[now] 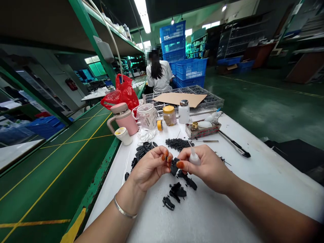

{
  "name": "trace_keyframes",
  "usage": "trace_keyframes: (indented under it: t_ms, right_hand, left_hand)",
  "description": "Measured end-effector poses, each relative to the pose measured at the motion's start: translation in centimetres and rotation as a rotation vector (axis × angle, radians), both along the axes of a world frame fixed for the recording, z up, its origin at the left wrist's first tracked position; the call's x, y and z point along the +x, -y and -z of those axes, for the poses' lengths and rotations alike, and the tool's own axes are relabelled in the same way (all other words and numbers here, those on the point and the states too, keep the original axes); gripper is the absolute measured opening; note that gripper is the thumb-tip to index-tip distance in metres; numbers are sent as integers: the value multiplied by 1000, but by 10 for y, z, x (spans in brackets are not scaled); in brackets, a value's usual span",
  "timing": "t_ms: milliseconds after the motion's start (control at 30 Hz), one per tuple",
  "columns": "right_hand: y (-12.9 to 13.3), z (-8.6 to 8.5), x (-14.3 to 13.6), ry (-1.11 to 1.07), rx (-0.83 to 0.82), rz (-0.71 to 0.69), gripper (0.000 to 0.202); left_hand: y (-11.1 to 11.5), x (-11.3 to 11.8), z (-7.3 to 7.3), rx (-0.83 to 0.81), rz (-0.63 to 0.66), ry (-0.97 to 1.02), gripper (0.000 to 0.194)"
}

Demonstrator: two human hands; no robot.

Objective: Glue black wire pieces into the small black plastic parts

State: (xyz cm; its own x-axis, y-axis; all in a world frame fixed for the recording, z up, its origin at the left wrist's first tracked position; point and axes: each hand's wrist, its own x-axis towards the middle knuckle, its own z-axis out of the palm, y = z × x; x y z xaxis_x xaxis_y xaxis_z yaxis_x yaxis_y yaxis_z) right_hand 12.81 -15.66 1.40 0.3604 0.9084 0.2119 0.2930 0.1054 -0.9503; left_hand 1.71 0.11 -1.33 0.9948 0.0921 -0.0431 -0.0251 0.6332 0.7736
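Note:
Near the middle of the white table, my left hand (154, 165) is pinched closed on a tiny dark piece that is mostly hidden by the fingertips. Close beside it, my right hand (205, 167) grips a black part (173, 166) between thumb and finger. A small white squeeze bottle (194, 158) with a thin nozzle pointing up is also held in that hand. Black assembled parts (178, 191) lie on the table just below the hands. Behind the hands is a pile of small black pieces (178, 144), and more black parts (141, 151) are heaped behind my left hand.
A pink mug (128, 121), white cup (123, 136), clear tub (147, 116), yellow-lidded jar (169, 115) and white bottle (184, 112) stand behind. An open box (203, 131) and black-handled tool (235, 144) lie right. A person (159, 74) sits beyond the trays.

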Motion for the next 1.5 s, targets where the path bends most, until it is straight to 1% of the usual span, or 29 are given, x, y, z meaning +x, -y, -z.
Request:
trace_keyframes:
  t_ms: [167, 333, 400, 500, 600, 700, 767, 867, 1000, 1100, 1200, 1267, 1333, 1400, 1500]
  right_hand:
    - [2, 0, -4, 15, 11, 5, 24]
    - [2, 1, -6, 69, 25, 11, 19]
    - [2, 0, -6, 52, 24, 12, 20]
    - [2, -2, -4, -65, 3, -16, 25]
    - [0, 0, -3, -308, -49, -75, 31]
    - [-2, 3, -2, -574, -111, -136, 29]
    - [-2, 5, -2, -685, -143, -157, 25]
    - [-2, 8, -1, -775, -157, -160, 20]
    - [-2, 9, -1, -780, -146, -175, 18]
    - [-3, 7, -1, -693, -120, -197, 23]
    - [-3, 3, -3, -494, -86, -170, 29]
    - [-2, 2, -4, -288, -66, -81, 33]
    - [0, 2, -6, -22, -17, 34, 31]
    - [2, 3, -7, 266, 90, 116, 25]
    - [4, 7, -7, 620, 246, 168, 18]
  left_hand:
    - [1, 0, 4, 40, 25, 49, 19]
    - [1, 0, 6, 102, 35, -11, 25]
    - [2, 0, 5, 113, 31, -26, 26]
    - [3, 0, 4, 123, 16, -21, 27]
    - [4, 2, 2, 142, -7, -9, 29]
    - [5, 3, 2, 184, -23, 10, 29]
    - [6, 3, 2, 211, -26, 39, 29]
    - [7, 3, 2, 236, -25, 96, 24]
    - [7, 3, 2, 265, -56, 115, 22]
    - [7, 3, 1, 277, -69, 102, 25]
    - [6, 2, 1, 250, -74, 81, 25]
    - [4, 2, 2, 207, -73, 61, 25]
    - [2, 2, 2, 150, -64, 41, 23]
    - [0, 1, 2, 103, -36, 18, 20]
    - [-1, 0, 2, 63, 16, -30, 17]
